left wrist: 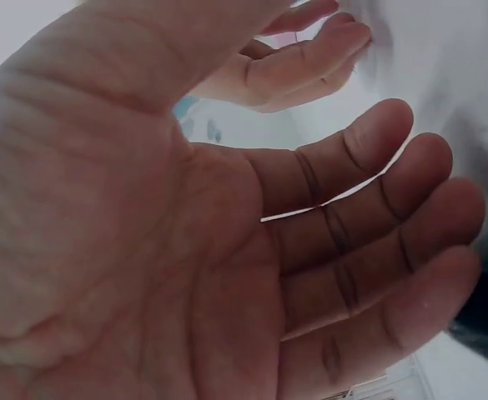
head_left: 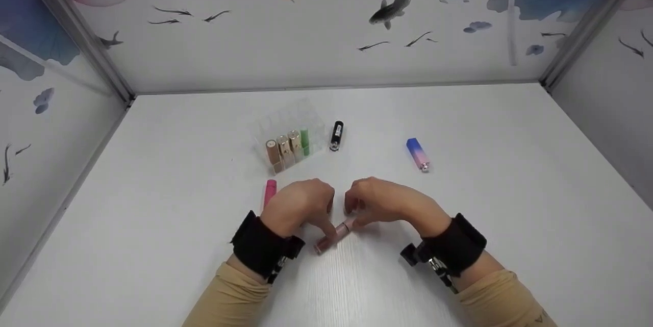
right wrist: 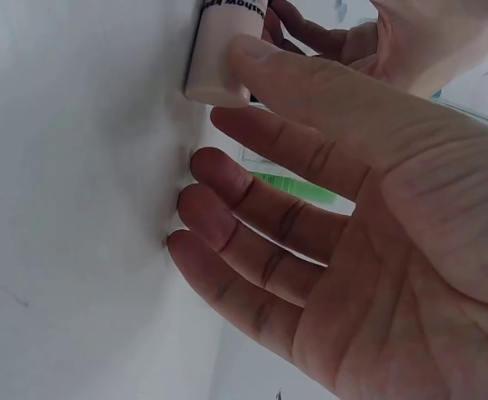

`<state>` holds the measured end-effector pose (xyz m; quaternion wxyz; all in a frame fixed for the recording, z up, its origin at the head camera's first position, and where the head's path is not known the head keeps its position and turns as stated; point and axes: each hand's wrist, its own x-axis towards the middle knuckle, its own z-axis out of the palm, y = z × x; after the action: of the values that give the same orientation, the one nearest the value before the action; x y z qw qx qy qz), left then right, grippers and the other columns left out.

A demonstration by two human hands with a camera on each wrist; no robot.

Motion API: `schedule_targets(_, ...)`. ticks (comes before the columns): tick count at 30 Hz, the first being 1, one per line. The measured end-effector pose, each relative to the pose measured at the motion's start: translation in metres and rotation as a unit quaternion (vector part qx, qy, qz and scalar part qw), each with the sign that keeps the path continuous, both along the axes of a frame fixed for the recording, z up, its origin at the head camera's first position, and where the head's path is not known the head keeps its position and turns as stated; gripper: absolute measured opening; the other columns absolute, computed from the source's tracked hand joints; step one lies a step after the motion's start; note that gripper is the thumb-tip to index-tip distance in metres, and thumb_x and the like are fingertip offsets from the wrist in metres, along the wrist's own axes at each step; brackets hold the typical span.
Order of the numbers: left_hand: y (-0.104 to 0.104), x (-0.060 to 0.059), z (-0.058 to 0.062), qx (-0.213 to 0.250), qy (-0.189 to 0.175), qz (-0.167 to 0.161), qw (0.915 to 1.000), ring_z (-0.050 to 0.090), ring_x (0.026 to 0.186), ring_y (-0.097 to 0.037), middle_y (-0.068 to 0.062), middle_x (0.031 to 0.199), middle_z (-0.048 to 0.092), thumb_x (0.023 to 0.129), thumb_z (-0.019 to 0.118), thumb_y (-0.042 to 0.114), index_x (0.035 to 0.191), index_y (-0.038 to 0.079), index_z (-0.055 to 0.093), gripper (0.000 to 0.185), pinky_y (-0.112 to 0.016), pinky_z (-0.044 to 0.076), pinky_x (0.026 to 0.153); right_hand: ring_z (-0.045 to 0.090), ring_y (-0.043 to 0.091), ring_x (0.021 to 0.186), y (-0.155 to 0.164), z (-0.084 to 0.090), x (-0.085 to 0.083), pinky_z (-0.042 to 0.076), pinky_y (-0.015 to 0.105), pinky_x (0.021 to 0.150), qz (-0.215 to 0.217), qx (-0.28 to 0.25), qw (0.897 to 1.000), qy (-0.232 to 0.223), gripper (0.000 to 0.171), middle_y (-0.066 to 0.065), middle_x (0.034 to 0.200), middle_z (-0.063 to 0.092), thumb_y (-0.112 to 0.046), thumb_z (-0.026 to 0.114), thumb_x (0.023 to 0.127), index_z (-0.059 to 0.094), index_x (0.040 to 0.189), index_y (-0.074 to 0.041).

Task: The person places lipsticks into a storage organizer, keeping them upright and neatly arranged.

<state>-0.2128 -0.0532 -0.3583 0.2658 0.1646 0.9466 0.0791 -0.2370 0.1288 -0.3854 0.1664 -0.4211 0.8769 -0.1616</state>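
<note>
A pinkish lip gloss tube (head_left: 322,247) with a paler cap lies slantwise on the white table between both hands. My left hand (head_left: 301,204) rests its thumb on the darker half of the tube. Its four fingers bend loosely, with nothing against the palm in the left wrist view. On the other end, the thumb of my right hand (head_left: 395,199) touches the pale cap (right wrist: 216,82), which bears dark lettering. The right fingers curve loosely past the cap's end, their tips down at the table. A bright pink tube (head_left: 270,189) lies beside the left hand, partly hidden by it.
Behind the hands stands a clear compartment holder (head_left: 311,112) with several lipsticks and a green tube (head_left: 305,142) in its front row. A black tube (head_left: 336,135) lies to its right, and farther right a blue-to-pink tube (head_left: 417,153). Printed panels enclose the table's back and sides.
</note>
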Motion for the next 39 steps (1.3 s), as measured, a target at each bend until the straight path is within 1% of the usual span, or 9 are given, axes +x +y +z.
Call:
schedule_targets(4,0.000,-0.001,-0.002,0.000,-0.008,0.005,1.0000,0.046,0.065,-0.011,0.006,0.066,0.055,0.068,0.090,0.031,0.066,0.014,0.066,0.029,-0.027,0.038,0.054,0.054,0.009,0.074,-0.001,-0.002,-0.003,0.046,0.022,0.069,0.008,-0.006,1.000,-0.004,0.009,0.002,0.078,0.068,-0.003,0.076,0.078,0.075,0.087,-0.006)
schedule_targets(8,0.002,-0.004,-0.004,0.000,-0.033,0.010,0.9994,0.045,0.057,-0.012,0.005,0.059,0.051,0.074,0.086,0.033,0.064,0.012,0.070,0.028,-0.026,0.036,0.049,0.051,0.008,0.073,0.001,-0.003,-0.005,0.044,0.022,0.068,-0.004,-0.001,1.000,-0.005,0.010,0.001,0.076,0.065,-0.001,0.074,0.078,0.072,0.087,-0.007)
schedule_targets(14,0.004,-0.008,-0.006,0.000,-0.077,0.008,0.9970,0.049,0.055,-0.012,0.003,0.056,0.059,0.082,0.079,0.030,0.062,0.012,0.069,0.028,-0.025,0.038,0.050,0.052,0.009,0.072,0.004,-0.001,-0.006,0.044,0.022,0.069,-0.009,0.001,1.000,-0.001,0.010,0.001,0.077,0.065,-0.001,0.075,0.078,0.069,0.085,-0.006)
schedule_targets(20,0.002,-0.011,-0.006,0.032,-0.066,0.009,0.9972,0.053,0.057,-0.013,0.002,0.061,0.062,0.085,0.077,0.031,0.070,0.012,0.070,0.025,-0.026,0.041,0.051,0.055,0.007,0.073,0.010,0.000,-0.009,0.047,0.022,0.070,-0.018,-0.015,1.000,-0.008,0.005,0.001,0.079,0.068,-0.006,0.074,0.085,0.070,0.088,-0.008)
schedule_targets(23,0.001,-0.012,-0.004,0.052,-0.047,0.000,0.9975,0.055,0.058,-0.014,0.002,0.064,0.061,0.089,0.073,0.029,0.077,0.013,0.068,0.021,-0.027,0.043,0.051,0.059,0.008,0.077,0.014,0.003,-0.011,0.049,0.023,0.072,-0.027,-0.036,0.999,-0.007,0.005,0.001,0.082,0.070,-0.004,0.072,0.087,0.070,0.089,-0.008)
schedule_targets(26,0.000,-0.014,-0.003,0.074,-0.012,-0.016,0.9970,0.056,0.060,-0.013,0.003,0.068,0.061,0.092,0.069,0.029,0.083,0.013,0.066,0.018,-0.026,0.044,0.054,0.064,0.010,0.081,0.018,0.008,-0.013,0.052,0.024,0.075,-0.036,-0.063,0.997,-0.007,0.004,0.002,0.085,0.072,-0.006,0.071,0.089,0.071,0.092,-0.008)
schedule_targets(31,-0.004,-0.017,-0.002,0.134,0.043,-0.028,0.9897,0.053,0.062,-0.012,0.002,0.070,0.064,0.099,0.059,0.039,0.089,0.010,0.064,0.032,-0.025,0.042,0.059,0.068,0.014,0.085,0.022,0.014,-0.016,0.055,0.029,0.077,-0.056,-0.109,0.992,0.014,0.009,0.002,0.091,0.075,-0.015,0.071,0.093,0.072,0.099,-0.009)
schedule_targets(35,-0.007,-0.023,-0.002,0.202,0.097,-0.019,0.9743,0.057,0.068,-0.013,-0.002,0.080,0.068,0.100,0.060,0.034,0.096,0.008,0.064,0.026,-0.026,0.046,0.063,0.071,0.016,0.088,0.023,0.019,-0.017,0.057,0.034,0.078,-0.093,-0.166,0.980,0.055,0.014,0.003,0.096,0.076,-0.014,0.070,0.093,0.072,0.106,-0.009)
schedule_targets(39,-0.007,-0.028,-0.002,0.271,0.170,0.000,0.9476,0.065,0.085,-0.018,-0.006,0.095,0.071,0.096,0.067,0.024,0.102,0.008,0.065,0.018,-0.031,0.054,0.077,0.073,0.018,0.091,0.023,0.022,-0.017,0.059,0.035,0.081,-0.132,-0.248,0.956,0.081,0.019,0.005,0.102,0.076,-0.009,0.069,0.093,0.071,0.112,-0.007)
